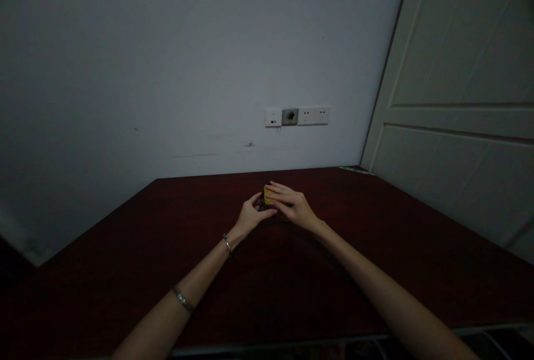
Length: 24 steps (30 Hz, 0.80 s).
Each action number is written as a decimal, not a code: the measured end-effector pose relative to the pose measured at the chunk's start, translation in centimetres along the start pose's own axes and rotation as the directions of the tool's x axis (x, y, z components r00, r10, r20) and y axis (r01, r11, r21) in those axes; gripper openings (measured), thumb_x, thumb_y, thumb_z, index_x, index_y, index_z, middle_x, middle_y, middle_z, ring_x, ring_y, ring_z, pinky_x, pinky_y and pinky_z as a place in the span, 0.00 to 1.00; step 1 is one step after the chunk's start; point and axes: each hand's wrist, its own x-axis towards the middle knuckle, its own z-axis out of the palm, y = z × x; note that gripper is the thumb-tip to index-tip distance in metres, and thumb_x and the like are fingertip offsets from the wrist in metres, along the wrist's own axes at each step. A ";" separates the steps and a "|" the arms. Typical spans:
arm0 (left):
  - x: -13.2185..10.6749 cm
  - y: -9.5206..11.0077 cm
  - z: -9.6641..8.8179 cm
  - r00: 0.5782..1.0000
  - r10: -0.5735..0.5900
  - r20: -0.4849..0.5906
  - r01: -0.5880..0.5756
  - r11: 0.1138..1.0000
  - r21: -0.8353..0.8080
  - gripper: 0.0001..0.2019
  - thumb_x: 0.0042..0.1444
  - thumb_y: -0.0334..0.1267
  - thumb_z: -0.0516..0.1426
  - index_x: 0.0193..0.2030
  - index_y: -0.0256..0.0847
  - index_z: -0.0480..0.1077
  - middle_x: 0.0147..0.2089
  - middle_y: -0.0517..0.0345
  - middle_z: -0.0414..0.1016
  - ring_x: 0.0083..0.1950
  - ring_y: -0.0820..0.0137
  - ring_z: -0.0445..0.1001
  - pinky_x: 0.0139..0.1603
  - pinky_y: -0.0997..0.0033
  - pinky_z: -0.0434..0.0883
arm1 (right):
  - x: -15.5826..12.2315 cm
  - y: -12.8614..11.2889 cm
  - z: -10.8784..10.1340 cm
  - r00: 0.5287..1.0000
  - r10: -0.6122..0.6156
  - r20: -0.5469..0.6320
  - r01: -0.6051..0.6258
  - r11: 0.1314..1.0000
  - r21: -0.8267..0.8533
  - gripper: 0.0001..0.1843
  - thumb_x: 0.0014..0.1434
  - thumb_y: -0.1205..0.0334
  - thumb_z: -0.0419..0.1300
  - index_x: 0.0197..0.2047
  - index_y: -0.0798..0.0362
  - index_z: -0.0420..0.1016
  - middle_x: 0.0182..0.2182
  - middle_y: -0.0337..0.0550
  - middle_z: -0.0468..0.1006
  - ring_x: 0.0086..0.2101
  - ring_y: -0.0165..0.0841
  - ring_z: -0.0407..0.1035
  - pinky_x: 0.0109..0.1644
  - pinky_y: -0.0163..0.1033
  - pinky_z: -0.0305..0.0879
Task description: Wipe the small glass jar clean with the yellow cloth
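Note:
Both of my hands meet above the middle of the dark red table. My right hand closes its fingers over a small yellow block-like piece, perhaps a sponge, covering most of it. Thumb and fingers of my left hand grip a small dark object from the left side. The yellow piece is against the dark object, or very near it. What the dark object is cannot be made out in the dim light. A bracelet circles my left wrist, and another band sits farther up that forearm.
A pale wall rises behind the table, with a row of sockets low on it. To the right stands a white panelled door. Cluttered shapes show faintly below the table's front edge.

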 end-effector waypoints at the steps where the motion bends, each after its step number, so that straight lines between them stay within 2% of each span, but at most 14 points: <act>1: -0.1 0.1 0.0 1.000 -0.004 0.003 0.004 1.000 0.010 0.33 0.31 0.31 0.69 0.48 0.31 0.68 0.49 0.44 0.74 0.51 0.59 0.72 0.57 0.56 0.65 | 0.0 0.1 0.0 0.999 0.029 -0.024 -0.029 0.999 0.024 0.15 0.55 0.63 0.59 0.47 0.41 0.74 0.52 0.37 0.72 0.57 0.39 0.61 0.62 0.51 0.56; 4: -0.2 0.2 0.1 1.000 -0.029 0.010 0.029 0.999 0.018 0.34 0.30 0.30 0.70 0.49 0.31 0.67 0.48 0.44 0.74 0.49 0.59 0.73 0.56 0.56 0.66 | 0.2 0.7 -0.1 0.977 0.189 -0.098 -0.172 0.972 0.158 0.14 0.53 0.60 0.61 0.45 0.44 0.76 0.50 0.39 0.74 0.53 0.40 0.65 0.60 0.50 0.58; 7: -0.3 0.1 0.2 0.998 -0.061 0.007 0.061 0.998 -0.024 0.36 0.27 0.28 0.70 0.49 0.31 0.67 0.48 0.43 0.74 0.48 0.59 0.73 0.55 0.56 0.67 | 0.2 1.3 0.0 0.908 0.394 -0.140 -0.337 0.888 0.312 0.16 0.51 0.55 0.63 0.43 0.48 0.78 0.48 0.43 0.76 0.50 0.41 0.69 0.58 0.50 0.61; 10: -0.4 0.2 0.3 0.997 -0.076 -0.002 0.076 0.994 -0.082 0.36 0.28 0.28 0.70 0.49 0.32 0.67 0.49 0.43 0.74 0.48 0.59 0.74 0.54 0.57 0.68 | 0.2 1.7 0.3 0.842 0.515 -0.162 -0.415 0.809 0.417 0.20 0.49 0.52 0.63 0.43 0.52 0.78 0.46 0.46 0.77 0.49 0.42 0.70 0.57 0.50 0.62; 12: -0.5 0.5 0.3 0.997 -0.079 -0.004 0.079 0.991 -0.109 0.35 0.29 0.29 0.70 0.49 0.32 0.68 0.49 0.43 0.73 0.48 0.60 0.74 0.53 0.58 0.68 | 0.3 1.8 0.6 0.835 0.518 -0.185 -0.403 0.805 0.436 0.21 0.48 0.50 0.63 0.43 0.52 0.78 0.47 0.47 0.77 0.49 0.42 0.69 0.58 0.50 0.61; 16: -0.7 1.0 0.3 0.996 -0.092 -0.006 0.091 0.990 -0.112 0.30 0.33 0.34 0.69 0.47 0.32 0.70 0.46 0.44 0.75 0.45 0.61 0.75 0.47 0.64 0.70 | 0.3 1.6 0.8 0.865 0.442 -0.237 -0.332 0.859 0.390 0.20 0.49 0.48 0.62 0.42 0.50 0.78 0.51 0.45 0.74 0.53 0.40 0.66 0.60 0.48 0.58; 21: -0.8 1.2 0.1 0.993 -0.119 -0.012 0.115 0.978 -0.172 0.25 0.37 0.38 0.68 0.45 0.33 0.71 0.43 0.46 0.76 0.37 0.66 0.75 0.36 0.70 0.72 | 0.0 0.9 0.6 0.929 0.332 -0.166 -0.265 0.906 0.329 0.19 0.53 0.51 0.60 0.47 0.48 0.75 0.55 0.45 0.69 0.56 0.39 0.62 0.62 0.47 0.55; 22: -0.8 1.2 0.1 0.992 -0.127 -0.003 0.124 0.975 -0.186 0.24 0.37 0.39 0.67 0.44 0.33 0.72 0.42 0.47 0.76 0.36 0.67 0.75 0.35 0.70 0.72 | -0.2 0.9 0.6 0.944 0.299 -0.139 -0.247 0.920 0.303 0.22 0.51 0.52 0.62 0.50 0.47 0.73 0.57 0.45 0.67 0.57 0.39 0.60 0.62 0.47 0.53; 24: -0.7 1.1 0.0 0.990 -0.137 0.016 0.137 0.969 -0.204 0.22 0.39 0.41 0.67 0.42 0.33 0.72 0.41 0.48 0.76 0.35 0.68 0.74 0.34 0.70 0.72 | -0.5 1.0 0.8 0.968 0.235 -0.088 -0.207 0.946 0.248 0.35 0.45 0.55 0.67 0.57 0.46 0.65 0.60 0.45 0.62 0.60 0.40 0.55 0.64 0.48 0.50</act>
